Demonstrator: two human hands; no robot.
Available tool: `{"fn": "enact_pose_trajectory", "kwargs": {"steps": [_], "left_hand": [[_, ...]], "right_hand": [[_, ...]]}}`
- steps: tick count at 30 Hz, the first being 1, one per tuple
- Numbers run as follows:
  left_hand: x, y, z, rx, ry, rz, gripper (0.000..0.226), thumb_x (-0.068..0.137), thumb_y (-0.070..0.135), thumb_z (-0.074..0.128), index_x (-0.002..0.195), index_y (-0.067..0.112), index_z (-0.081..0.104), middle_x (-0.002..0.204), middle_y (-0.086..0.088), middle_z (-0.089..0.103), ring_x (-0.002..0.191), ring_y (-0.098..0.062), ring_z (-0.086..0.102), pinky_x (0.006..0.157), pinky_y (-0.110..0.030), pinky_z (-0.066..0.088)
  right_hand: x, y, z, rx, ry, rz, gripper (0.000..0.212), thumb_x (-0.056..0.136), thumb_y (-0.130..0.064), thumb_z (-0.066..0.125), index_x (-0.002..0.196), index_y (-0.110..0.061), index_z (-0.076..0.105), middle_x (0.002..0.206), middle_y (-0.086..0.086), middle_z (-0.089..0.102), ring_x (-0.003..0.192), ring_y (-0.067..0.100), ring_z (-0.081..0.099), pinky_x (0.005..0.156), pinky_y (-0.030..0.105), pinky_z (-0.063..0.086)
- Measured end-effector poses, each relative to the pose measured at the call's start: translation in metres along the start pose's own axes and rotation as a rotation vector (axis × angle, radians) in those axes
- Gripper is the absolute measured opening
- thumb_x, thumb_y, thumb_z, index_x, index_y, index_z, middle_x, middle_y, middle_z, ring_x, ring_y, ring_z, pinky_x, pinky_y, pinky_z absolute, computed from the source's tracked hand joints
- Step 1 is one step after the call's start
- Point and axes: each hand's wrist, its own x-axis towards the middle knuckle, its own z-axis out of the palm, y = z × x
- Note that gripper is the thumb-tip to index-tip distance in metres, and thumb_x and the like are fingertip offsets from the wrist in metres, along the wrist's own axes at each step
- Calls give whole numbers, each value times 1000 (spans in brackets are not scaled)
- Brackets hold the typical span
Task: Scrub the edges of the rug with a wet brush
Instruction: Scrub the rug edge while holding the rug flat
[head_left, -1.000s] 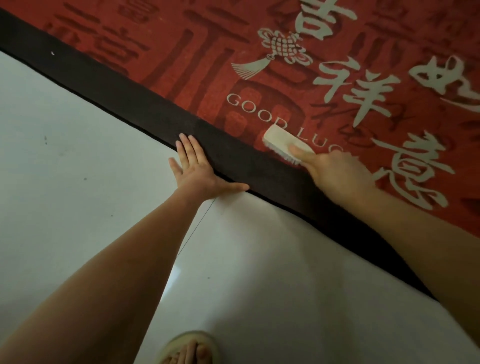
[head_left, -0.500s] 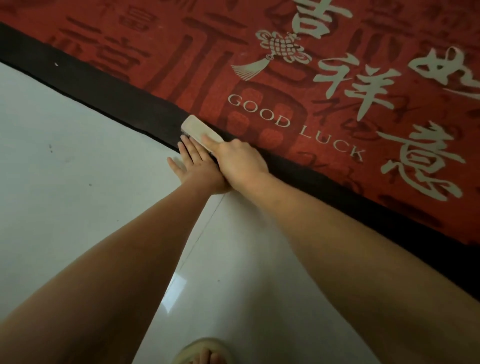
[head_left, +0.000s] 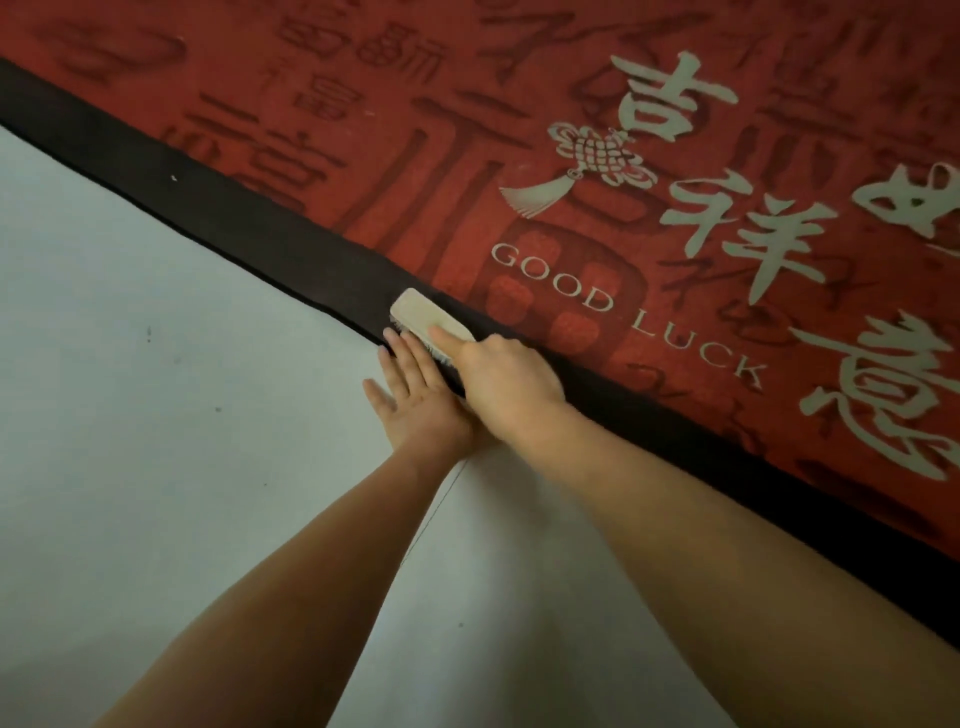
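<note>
1. The brush (head_left: 427, 319), a pale cream oblong block with short bristles showing along its near lower side, lies on the rug's black border (head_left: 270, 244), pointing along the strip.
2. The right hand (head_left: 503, 384) grips the brush from its near end; the index finger lies straight along the block's top and the other fingers curl down round its side.
3. The left hand (head_left: 415, 395) lies flat and spread just beside the brush, on the floor side of the border. Its fingers are straight, their tips reach the border's outer edge next to the bristles, and it holds nothing. The right hand partly overlaps its thumb side.
4. The rug (head_left: 597, 156) is red beyond the border, with darker red characters, cream characters, a cream knot-and-tassel motif and the words "GOOD LUCK" printed just past the brush.
5. The white floor (head_left: 156, 415) lies on the near side of the border, with a thin seam line running back from under the hands and a few small dark specks.
</note>
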Motion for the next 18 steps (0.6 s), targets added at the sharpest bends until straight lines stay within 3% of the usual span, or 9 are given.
{"fn": "enact_pose_trajectory", "kwargs": {"steps": [2, 6, 8, 11, 15, 18], "left_hand": [[2, 1, 0, 10, 0, 5, 118, 88, 62, 49, 144, 0, -34, 151, -18, -40, 144, -32, -31, 119, -56, -4], [-5, 4, -8, -72, -58, -7, 154, 56, 90, 57, 142, 2, -37, 150, -15, -43, 142, -30, -34, 116, -54, -12], [-4, 5, -9, -88, -68, -4, 162, 48, 93, 59, 141, 2, -38, 150, -15, -43, 142, -31, -34, 116, -54, -12], [-2, 6, -10, -30, -63, -25, 152, 61, 85, 60, 141, -2, -35, 151, -19, -41, 143, -32, -32, 118, -50, -12], [0, 4, -5, -12, -1, 11, 126, 83, 66, 53, 142, -5, -33, 151, -22, -38, 144, -32, -31, 122, -44, -9], [-5, 1, -4, -115, -9, 23, 148, 64, 83, 58, 141, -1, -36, 149, -17, -44, 142, -27, -35, 118, -40, -15]], "right_hand": [[-4, 3, 3, 30, -6, 0, 57, 101, -19, 38, 151, -38, 19, 112, 14, 63, 101, 32, 63, 79, 39, 47], [-57, 41, 2, -48, -120, -53, 68, 97, -12, 40, 150, -45, 13, 104, 12, 66, 94, 33, 64, 70, 38, 44], [-64, 46, -4, -85, -155, -51, 68, 97, -12, 41, 149, -45, 14, 103, 11, 66, 94, 32, 64, 65, 37, 38], [-29, 24, -10, -53, -81, -13, 58, 98, -12, 40, 147, -40, 24, 107, 12, 64, 97, 32, 63, 66, 36, 37], [-8, -5, -5, 3, -31, 16, 54, 100, -16, 37, 148, -36, 23, 108, 13, 63, 99, 32, 63, 68, 37, 41], [-45, 29, -7, -60, -105, -30, 62, 98, -13, 40, 148, -42, 19, 105, 12, 64, 97, 32, 64, 67, 36, 40]]}}
